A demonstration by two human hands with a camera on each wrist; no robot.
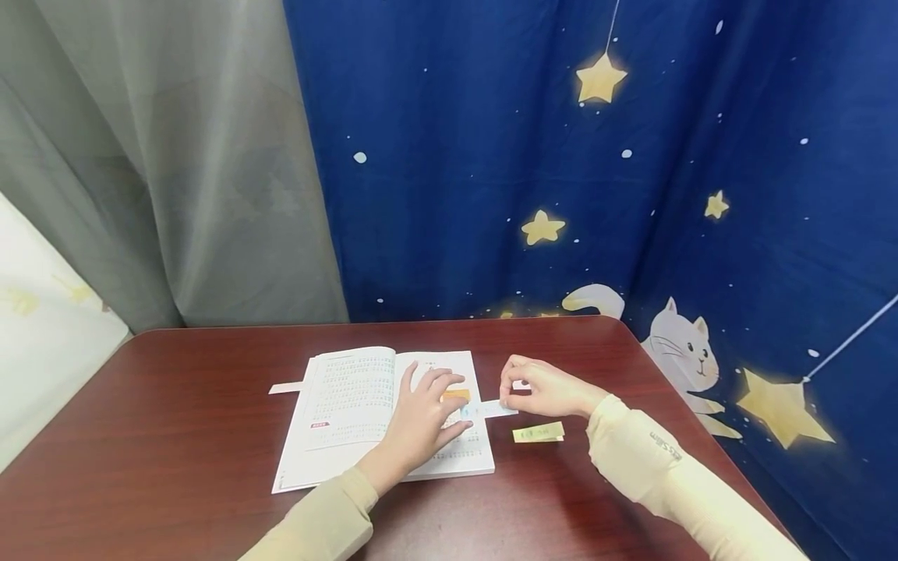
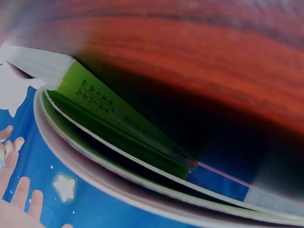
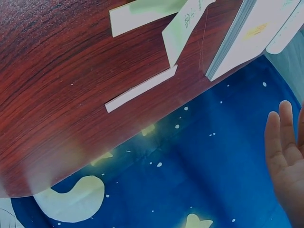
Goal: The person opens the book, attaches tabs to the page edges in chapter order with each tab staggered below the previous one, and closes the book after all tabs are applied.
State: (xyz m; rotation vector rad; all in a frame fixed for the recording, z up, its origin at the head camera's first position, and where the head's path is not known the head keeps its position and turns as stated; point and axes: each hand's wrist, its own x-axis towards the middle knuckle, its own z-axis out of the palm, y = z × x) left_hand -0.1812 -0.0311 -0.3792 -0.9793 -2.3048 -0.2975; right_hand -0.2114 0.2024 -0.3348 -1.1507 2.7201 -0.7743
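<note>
An open book [image 1: 351,405] lies on the table, printed pages facing up. My left hand [image 1: 418,417] rests over its right page with fingers spread. At the book's right edge, my right hand [image 1: 540,387] pinches the outer end of a pale blue paper strip [image 1: 491,409] between thumb and fingertips. The strip's inner end overlaps the right page, next to an orange strip [image 1: 457,395] partly hidden by my left fingers. Just nearer to me, a yellow-green paper strip [image 1: 538,432] with handwriting lies on the table. A white strip [image 3: 142,88] lies farther back.
Another white strip [image 1: 285,387] sticks out past the book's left edge. The dark red wooden table [image 1: 175,436] ends at the back against a grey curtain [image 1: 231,195] and a blue curtain [image 1: 449,156] with stars and a cat.
</note>
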